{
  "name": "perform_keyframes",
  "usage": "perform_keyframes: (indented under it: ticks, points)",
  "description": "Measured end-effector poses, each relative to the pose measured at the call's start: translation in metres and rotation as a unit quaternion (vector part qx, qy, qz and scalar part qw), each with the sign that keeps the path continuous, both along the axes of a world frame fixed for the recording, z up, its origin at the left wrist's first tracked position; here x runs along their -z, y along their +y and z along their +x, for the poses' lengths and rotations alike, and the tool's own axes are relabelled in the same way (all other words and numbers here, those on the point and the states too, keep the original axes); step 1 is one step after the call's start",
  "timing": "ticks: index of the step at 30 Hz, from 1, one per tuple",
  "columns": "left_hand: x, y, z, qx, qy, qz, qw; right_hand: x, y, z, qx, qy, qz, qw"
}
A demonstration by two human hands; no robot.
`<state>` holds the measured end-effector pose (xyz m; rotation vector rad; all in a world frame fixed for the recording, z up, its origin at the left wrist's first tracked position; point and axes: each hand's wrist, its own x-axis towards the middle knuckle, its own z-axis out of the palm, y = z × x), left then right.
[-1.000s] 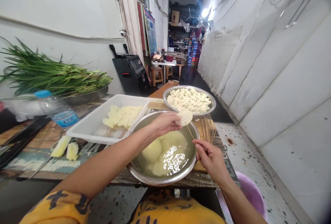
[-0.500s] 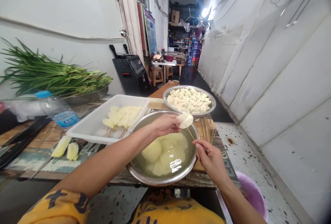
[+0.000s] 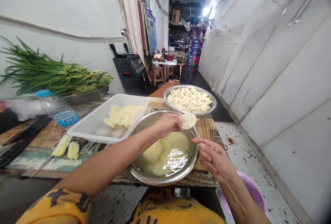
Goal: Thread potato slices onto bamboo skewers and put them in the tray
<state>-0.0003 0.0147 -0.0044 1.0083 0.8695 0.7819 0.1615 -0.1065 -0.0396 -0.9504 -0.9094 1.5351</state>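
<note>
A thin pale potato slice [image 3: 190, 120] is pinched by my left hand [image 3: 168, 124] above the far right side of a metal bowl [image 3: 160, 182]. My right hand [image 3: 216, 158] grips a long bamboo skewer [image 3: 236, 198]. Its upper end meets the slice and its lower end runs back along my forearm; whether the tip pierces the slice I cannot tell. In the bowl, more potato slices [image 3: 152, 152] lie under cloudy water. Left of it, a white plastic tray [image 3: 86, 129] holds skewered slices [image 3: 122, 116].
A bowl of cauliflower pieces [image 3: 190, 100] stands behind. Loose skewers [image 3: 208, 127] lie on the table's right. Leftward are a water bottle [image 3: 60, 112], a pan of greens [image 3: 59, 75], two pale vegetable pieces [image 3: 73, 150] and a knife [image 3: 42, 165]. A pink tub [image 3: 254, 193] stands below right.
The slice has turned to show its face more, and moved slightly right. My right hand has rolled over, and the skewer's lower end now shows below it.
</note>
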Motion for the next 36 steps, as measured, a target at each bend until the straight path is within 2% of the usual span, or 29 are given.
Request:
perform_keyframes:
  ticks: [3,7,11,17,21,24,27,30,32,34,35,36]
  points:
    - [-0.002,-0.002,0.002,-0.004,0.006,0.009,1.000,-0.003,-0.002,-0.001,0.021,0.042,-0.008,0.999]
    - [0.000,-0.005,0.005,-0.021,0.031,0.076,0.996,0.001,-0.005,-0.007,0.083,-0.019,0.004,0.996]
    - [0.004,-0.010,0.007,-0.026,0.062,0.127,0.990,0.001,-0.003,-0.014,0.101,-0.057,0.009,0.993]
    - [0.005,-0.016,0.010,0.043,0.070,0.165,0.983,-0.001,0.005,-0.015,0.115,-0.128,0.040,0.984]
    - [0.001,-0.009,0.006,-0.041,0.049,0.123,0.990,0.001,-0.006,-0.003,0.062,-0.224,0.059,0.971]
    - [-0.001,-0.005,0.004,-0.074,0.060,0.137,0.986,0.003,-0.012,0.003,0.062,-0.249,0.087,0.963]
    - [-0.001,-0.007,0.004,-0.014,0.097,0.181,0.979,0.006,-0.007,0.002,0.078,-0.264,0.109,0.955]
    - [0.000,-0.007,0.001,0.107,0.104,0.190,0.970,0.007,0.003,0.000,0.097,-0.260,0.112,0.954]
    - [0.002,0.000,-0.003,0.166,0.121,0.197,0.959,0.007,0.006,0.001,0.118,-0.253,0.111,0.954]
    - [0.010,0.010,-0.006,0.173,0.205,0.255,0.929,0.007,0.005,0.005,0.142,-0.251,0.108,0.951]
    - [0.015,0.014,-0.007,0.158,0.273,0.305,0.899,0.008,0.004,0.007,0.150,-0.251,0.106,0.950]
    - [0.022,0.017,-0.006,0.153,0.340,0.357,0.856,0.008,0.002,0.009,0.154,-0.249,0.103,0.950]
